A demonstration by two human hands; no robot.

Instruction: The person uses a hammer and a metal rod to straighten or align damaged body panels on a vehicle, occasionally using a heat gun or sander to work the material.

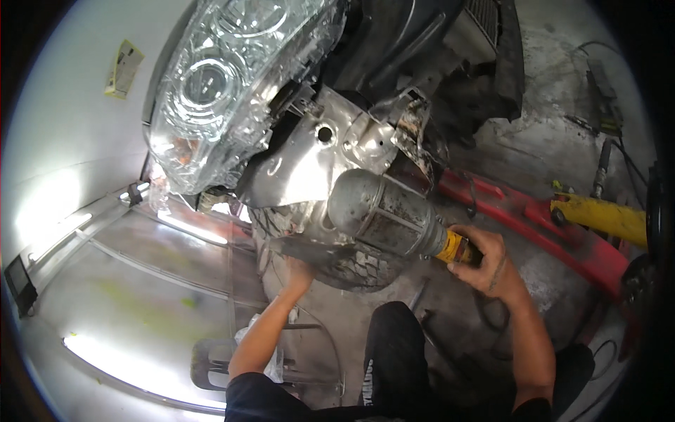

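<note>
My right hand [484,261] is closed round the yellow handle of a caged work lamp [383,214]. The lamp's grey, rounded end points left, toward the bare sheet metal [309,165] of a car's front corner. Just left of the lamp, my left hand [299,276] reaches up to the edge of a dark liner [316,250] beside the tyre [362,271]. Its fingers are hidden behind that edge. Above the metal sits a clear headlight [211,84] with round lenses. A bent, rusty bracket [415,130] sticks out at the metal's right side.
A long red metal beam [527,225] runs across the floor at right, near a yellow arm [601,216]. Black cables lie about there. A white body panel [77,119] with a yellow sticker fills the upper left. Below it stands a shiny panel [155,295].
</note>
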